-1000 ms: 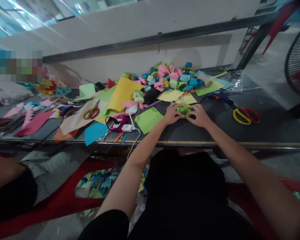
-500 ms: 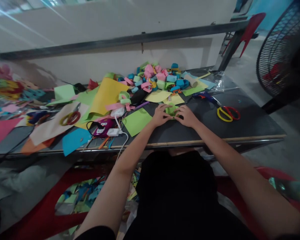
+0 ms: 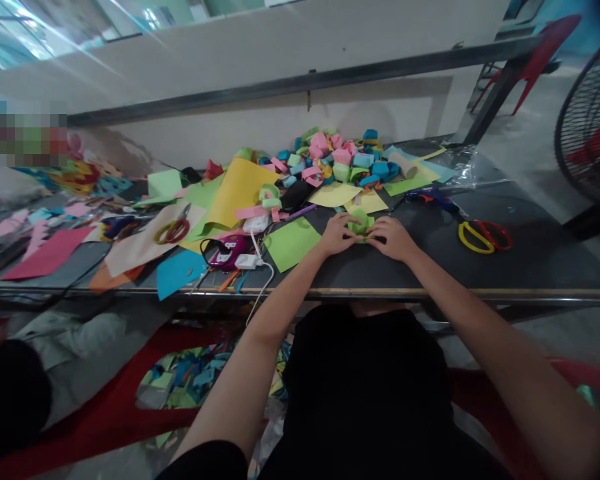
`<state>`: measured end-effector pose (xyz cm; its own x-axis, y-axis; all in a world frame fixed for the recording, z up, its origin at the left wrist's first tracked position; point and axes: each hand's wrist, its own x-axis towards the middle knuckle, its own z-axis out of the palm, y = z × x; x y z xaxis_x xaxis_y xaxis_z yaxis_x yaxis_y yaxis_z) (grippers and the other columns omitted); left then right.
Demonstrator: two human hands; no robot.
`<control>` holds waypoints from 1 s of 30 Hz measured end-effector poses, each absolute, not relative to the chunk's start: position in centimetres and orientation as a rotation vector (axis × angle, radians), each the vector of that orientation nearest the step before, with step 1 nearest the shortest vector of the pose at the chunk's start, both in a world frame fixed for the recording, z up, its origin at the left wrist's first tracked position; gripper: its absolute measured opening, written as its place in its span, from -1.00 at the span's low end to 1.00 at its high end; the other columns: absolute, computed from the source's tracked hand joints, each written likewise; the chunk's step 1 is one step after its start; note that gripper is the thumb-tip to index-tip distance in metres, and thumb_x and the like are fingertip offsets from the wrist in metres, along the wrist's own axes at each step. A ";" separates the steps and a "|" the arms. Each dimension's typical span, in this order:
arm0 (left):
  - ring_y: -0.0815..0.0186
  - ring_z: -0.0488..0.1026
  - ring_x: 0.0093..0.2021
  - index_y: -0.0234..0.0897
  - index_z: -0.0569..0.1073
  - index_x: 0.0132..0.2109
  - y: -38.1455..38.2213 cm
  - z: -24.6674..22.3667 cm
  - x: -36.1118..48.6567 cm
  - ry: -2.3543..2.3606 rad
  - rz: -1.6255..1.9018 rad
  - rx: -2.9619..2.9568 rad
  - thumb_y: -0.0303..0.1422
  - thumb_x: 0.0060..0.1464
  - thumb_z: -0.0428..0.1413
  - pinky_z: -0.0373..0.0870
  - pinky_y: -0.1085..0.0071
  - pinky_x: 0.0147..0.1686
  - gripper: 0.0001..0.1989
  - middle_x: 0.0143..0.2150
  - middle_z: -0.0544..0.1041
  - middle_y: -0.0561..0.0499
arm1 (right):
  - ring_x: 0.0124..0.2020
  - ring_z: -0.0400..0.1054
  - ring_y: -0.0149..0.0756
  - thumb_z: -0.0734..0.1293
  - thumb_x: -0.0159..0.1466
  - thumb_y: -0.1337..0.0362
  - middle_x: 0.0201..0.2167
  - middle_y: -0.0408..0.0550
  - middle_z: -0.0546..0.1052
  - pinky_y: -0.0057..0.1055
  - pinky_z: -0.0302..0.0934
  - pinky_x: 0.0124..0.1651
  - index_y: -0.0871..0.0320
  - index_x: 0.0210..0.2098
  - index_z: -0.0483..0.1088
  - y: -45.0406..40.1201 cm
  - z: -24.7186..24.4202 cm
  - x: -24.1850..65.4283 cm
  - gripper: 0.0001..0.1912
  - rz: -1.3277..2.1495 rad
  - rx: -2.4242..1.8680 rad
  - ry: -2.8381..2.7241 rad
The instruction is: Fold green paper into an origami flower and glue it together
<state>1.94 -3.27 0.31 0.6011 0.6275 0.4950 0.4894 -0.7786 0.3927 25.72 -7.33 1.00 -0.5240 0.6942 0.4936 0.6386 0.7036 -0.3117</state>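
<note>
Between my two hands, above the dark table [image 3: 430, 267], is a small green paper piece [image 3: 362, 221]. My left hand [image 3: 339, 235] pinches its left side. On its right side, my right hand [image 3: 391, 238] grips it with bent fingers. The fingertips of both hands nearly meet at its near edge. A flat green sheet [image 3: 294, 243] lies just left of my left hand. Pale yellow sheets [image 3: 335, 195] rest beyond my hands.
Scissors with red and yellow handles [image 3: 485, 237] lie at the right. A heap of folded paper pieces [image 3: 343, 157] is at the back. Left are a purple power strip [image 3: 229, 253], a white cable [image 3: 270, 277] and more scissors [image 3: 172, 232]. A fan [image 3: 590, 127] stands far right.
The view has turned, so the table and its things appear farther right. Both hands still hold the green paper piece, with little change in their grip.
</note>
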 end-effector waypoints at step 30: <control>0.14 0.52 -0.04 -0.12 0.72 -0.37 -2.4 -0.4 2.4 0.727 0.980 2.575 -0.17 0.17 0.34 0.44 0.15 0.03 -0.80 -0.22 0.72 -0.06 | -0.13 0.49 -0.03 0.29 0.44 0.04 -0.30 0.07 0.67 -0.10 0.27 -0.04 0.07 -0.37 0.61 -6.9 0.3 25.7 -0.62 0.137 -0.950 -2.334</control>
<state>2.42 -2.44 -0.42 0.6410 0.5503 0.5350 0.3520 -0.8302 0.4322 25.74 -6.85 0.32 -0.5578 0.6632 0.4991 0.6004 0.7376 -0.3090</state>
